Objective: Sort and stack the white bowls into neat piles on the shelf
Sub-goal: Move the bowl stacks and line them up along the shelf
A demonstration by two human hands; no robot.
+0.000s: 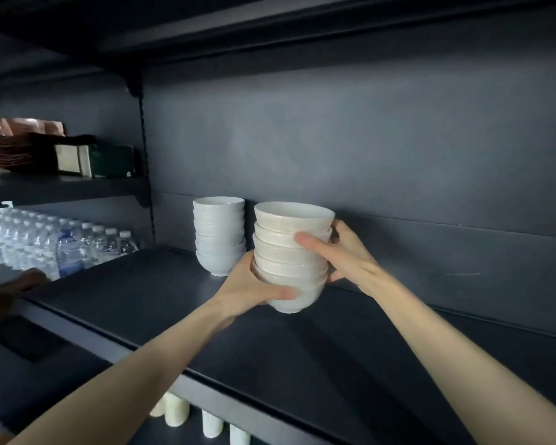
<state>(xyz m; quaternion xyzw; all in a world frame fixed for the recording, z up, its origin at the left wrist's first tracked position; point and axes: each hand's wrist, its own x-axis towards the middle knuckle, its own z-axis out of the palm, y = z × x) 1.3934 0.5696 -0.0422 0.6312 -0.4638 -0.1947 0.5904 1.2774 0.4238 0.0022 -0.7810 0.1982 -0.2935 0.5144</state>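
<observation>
A pile of several cream-white bowls [289, 252] is held between both hands over the dark shelf [161, 303]. My left hand [254, 287] grips the lowest bowls from the left, thumb across the front. My right hand [341, 252] grips the upper bowls from the right, thumb on the front. I cannot tell whether the pile's foot touches the shelf. A second pile of several white bowls [219, 234] stands on the shelf just behind and left, close to the held pile.
Packs of water bottles [55, 245] fill the shelf section to the left. Above them a shelf holds dark boxes [93, 160] and brown stacked trays [16, 152]. White cups [177, 412] stand below the shelf's front edge. A dark back wall [366, 149] closes the shelf.
</observation>
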